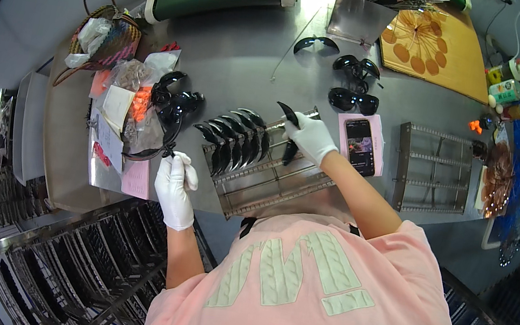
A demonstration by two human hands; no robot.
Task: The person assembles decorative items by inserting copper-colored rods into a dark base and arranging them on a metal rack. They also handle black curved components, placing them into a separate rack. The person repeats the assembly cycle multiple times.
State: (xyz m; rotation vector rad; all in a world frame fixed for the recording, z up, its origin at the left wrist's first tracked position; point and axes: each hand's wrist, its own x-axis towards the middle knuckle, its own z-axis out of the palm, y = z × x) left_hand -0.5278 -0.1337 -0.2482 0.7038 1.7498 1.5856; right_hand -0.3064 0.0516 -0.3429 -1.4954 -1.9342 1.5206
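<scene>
1. woven basket (105, 38): sits at the far left of the bench (242, 59), at 10 o'clock from the left hand, with pale bags inside.
2. clear bags (136, 114): lie just right of the basket; one shows orange pieces. papers and a pink sheet (136, 178) lie at the near bench edge.
3. pile of dark lenses (174, 104): rests at 12 o'clock from the left hand, beside the bags.
4. left hand (175, 187): white-gloved, at the near bench edge; fingers clenched on a small dark piece (171, 151), too small to identify.
5. metal rack (271, 178): lies flat between the two hands. a row of dark lenses (234, 135) stands in its slots at the left end.
6. right hand (311, 138): white-gloved, over the upper edge of the rack; fingers grasping a dark lens (288, 114), which points toward 11 o'clock.
7. phone (360, 145): lies on a pink sheet, at 3 o'clock from the right hand.
8. three pairs of dark glasses (352, 82): lie at 1 o'clock from the right hand.
9. second metal rack (434, 170): lies at the right of the bench.
</scene>
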